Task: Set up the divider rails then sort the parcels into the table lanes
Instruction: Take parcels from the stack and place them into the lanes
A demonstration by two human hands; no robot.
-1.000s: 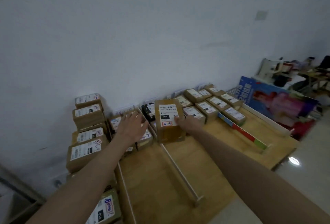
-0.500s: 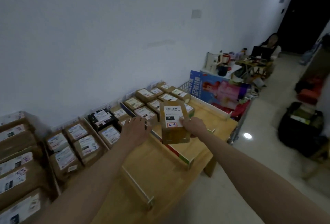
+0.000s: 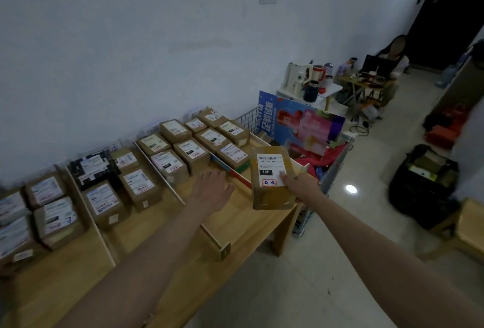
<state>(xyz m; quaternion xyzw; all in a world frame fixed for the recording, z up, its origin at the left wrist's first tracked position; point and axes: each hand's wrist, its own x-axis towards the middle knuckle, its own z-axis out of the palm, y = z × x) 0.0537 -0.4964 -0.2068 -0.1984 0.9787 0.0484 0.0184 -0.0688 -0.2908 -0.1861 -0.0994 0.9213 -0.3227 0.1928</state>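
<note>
Wooden table [image 3: 146, 299], long, set against a pale wall [image 3: 131, 39]; near edge bare, parcels massed along the far edge. Left hand [image 3: 212, 190]: reaching out over the tabletop, palm down, fingers straight and loosely spread, holding nothing, above the lane beside the coloured rail. Right hand [image 3: 298, 186]: out past the table's right edge, thumb pinching the label face of a brown parcel [image 3: 269, 181], fingers hidden behind it; the parcel is held up in the air, label toward the viewer, printed "15H", with a red-marked sticker near its lower edge. White divider rails [image 3: 102, 238]: several, running from the near edge toward the wall, splitting the surface into lanes; one ends in a small bracket [image 3: 225, 250] at the near edge. Coloured rail [image 3: 235, 172]: blue, red and green sections, toward the right end of the table. Sorted parcels [image 3: 136, 186]: brown labelled boxes in rows inside the lanes, crowded toward the far edge; one black parcel [image 3: 91, 168] among them. Beyond the right end of the table: a wire cart [image 3: 337, 155] holding a blue and pink poster board [image 3: 309, 126]. Farther along the wall: a small white table with a kettle [image 3: 296, 76] and flasks. Farthest: a seated person [image 3: 392, 52] at a desk.
</note>
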